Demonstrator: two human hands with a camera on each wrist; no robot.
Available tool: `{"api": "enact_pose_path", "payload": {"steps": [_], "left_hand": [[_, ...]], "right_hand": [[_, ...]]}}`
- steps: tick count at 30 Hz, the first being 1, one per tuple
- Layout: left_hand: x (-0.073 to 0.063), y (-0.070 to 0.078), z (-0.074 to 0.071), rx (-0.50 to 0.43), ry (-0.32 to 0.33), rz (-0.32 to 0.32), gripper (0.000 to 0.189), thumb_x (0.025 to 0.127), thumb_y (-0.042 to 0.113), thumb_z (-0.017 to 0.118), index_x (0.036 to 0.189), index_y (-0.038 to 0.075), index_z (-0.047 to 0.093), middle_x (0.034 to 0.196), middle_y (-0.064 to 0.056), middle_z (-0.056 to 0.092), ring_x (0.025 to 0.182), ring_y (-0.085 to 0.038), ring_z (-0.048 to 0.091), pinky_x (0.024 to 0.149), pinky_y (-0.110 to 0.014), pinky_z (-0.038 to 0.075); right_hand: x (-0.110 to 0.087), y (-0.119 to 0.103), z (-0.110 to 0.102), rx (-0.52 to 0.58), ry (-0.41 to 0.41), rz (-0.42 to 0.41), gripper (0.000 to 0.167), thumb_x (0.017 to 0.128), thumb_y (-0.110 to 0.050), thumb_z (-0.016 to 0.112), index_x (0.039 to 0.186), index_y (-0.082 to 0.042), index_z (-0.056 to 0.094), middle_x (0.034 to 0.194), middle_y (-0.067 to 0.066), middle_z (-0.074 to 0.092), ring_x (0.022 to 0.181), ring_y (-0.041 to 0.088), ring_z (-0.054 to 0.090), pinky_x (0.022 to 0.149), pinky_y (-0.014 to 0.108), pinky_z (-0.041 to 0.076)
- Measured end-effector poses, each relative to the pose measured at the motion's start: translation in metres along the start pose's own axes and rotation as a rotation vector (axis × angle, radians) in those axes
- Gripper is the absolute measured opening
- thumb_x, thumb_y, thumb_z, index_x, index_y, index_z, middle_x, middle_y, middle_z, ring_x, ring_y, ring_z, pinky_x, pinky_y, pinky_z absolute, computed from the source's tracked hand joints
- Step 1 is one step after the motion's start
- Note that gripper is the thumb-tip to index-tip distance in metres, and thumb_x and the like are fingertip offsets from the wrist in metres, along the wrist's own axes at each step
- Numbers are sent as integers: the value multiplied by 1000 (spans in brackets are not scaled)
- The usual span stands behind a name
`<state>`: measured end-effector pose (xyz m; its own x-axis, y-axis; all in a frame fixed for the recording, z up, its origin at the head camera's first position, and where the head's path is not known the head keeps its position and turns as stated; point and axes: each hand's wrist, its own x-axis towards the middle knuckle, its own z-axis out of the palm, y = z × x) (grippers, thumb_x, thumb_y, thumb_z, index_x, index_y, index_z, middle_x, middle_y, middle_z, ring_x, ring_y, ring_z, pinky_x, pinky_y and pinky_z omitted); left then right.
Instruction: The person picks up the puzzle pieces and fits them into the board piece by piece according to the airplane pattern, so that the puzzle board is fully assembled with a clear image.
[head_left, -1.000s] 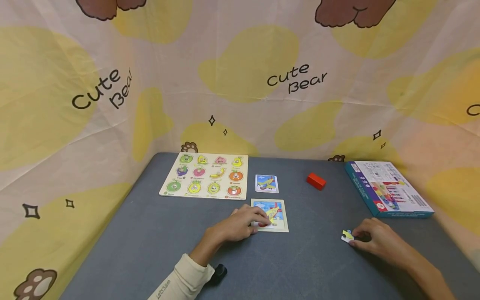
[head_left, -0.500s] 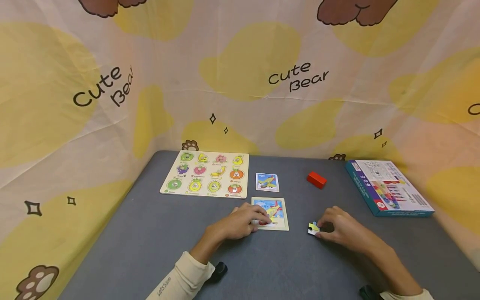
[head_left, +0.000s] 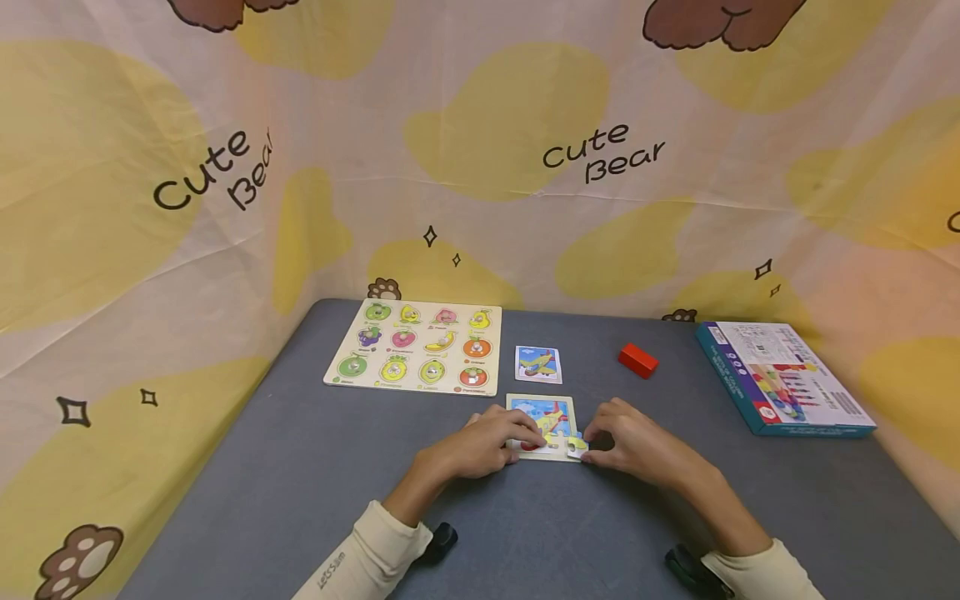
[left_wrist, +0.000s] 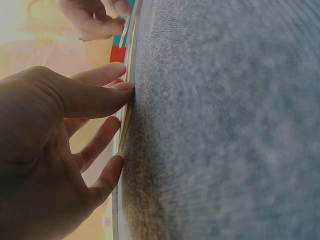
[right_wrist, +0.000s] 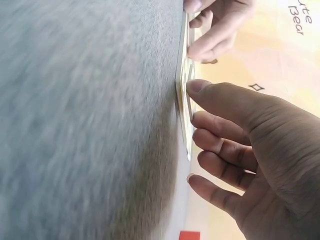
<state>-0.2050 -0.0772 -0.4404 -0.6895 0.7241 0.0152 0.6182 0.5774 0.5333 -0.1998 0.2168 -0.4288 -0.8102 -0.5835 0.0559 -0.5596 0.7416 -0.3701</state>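
Observation:
A small wooden jigsaw tray [head_left: 572,417] showing a yellow and red airplane lies flat on the table. My left hand [head_left: 483,443] rests on its left side, fingers over the picture and thumb at the near edge; part of the picture is hidden under it. Between thumb and index finger, my right hand [head_left: 637,446] pinches a yellow and white puzzle piece [head_left: 577,446] at the tray's lower right corner. In the right wrist view the piece [right_wrist: 189,102] stands tilted close over the tray, with the right thumb [right_wrist: 200,86] on its near side.
Behind the tray lies a picture card [head_left: 537,365] of the same airplane. A fruit puzzle board [head_left: 412,387] is at the back left. To the right are a red block [head_left: 638,361] and a flat teal and white box [head_left: 787,375]. A printed cloth [head_left: 480,167] walls the table.
My right hand has carried the puzzle piece leftward across the table, from well right of the tray to its lower right corner. The left hand stays in place on the tray.

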Motion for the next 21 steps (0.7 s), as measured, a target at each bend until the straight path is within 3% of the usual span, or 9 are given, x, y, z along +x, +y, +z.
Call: {"api": "enact_pose_path", "payload": {"steps": [21], "left_hand": [[0,0,0,-11,-8,-13,39,101,2,64,133,22,76,137,9,65,126,-18,51,94,-42,36]], "right_hand": [[20,-6,8,44,-31,5,21,92,-30,85,108,-17,81,103,-9,66,100,14,54,89,38,52]]}}
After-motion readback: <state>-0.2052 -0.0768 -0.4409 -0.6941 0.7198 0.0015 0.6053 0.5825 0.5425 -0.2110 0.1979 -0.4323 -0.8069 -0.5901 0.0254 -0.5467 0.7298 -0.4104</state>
